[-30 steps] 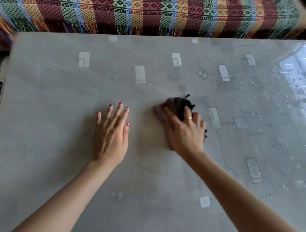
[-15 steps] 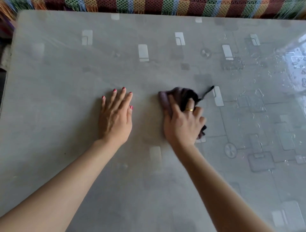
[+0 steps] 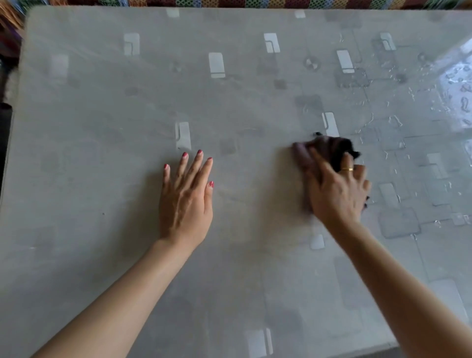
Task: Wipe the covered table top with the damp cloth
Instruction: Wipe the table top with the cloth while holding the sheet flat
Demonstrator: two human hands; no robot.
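Observation:
A grey table top under a clear plastic cover with pale rectangle patterns fills the view. My right hand presses a dark, bunched damp cloth flat onto the cover right of centre; most of the cloth is hidden under the palm and fingers. My left hand lies flat on the cover left of centre, fingers spread, holding nothing. Wet streaks and droplets shine on the cover to the right of the cloth.
A striped, multicoloured woven fabric runs along the far edge of the table. The table's left edge borders a dark gap. Bright glare sits at the far right.
My right hand has slid the cloth to the right, away from my left hand. The left hand stays flat in place. The view has tilted further down.

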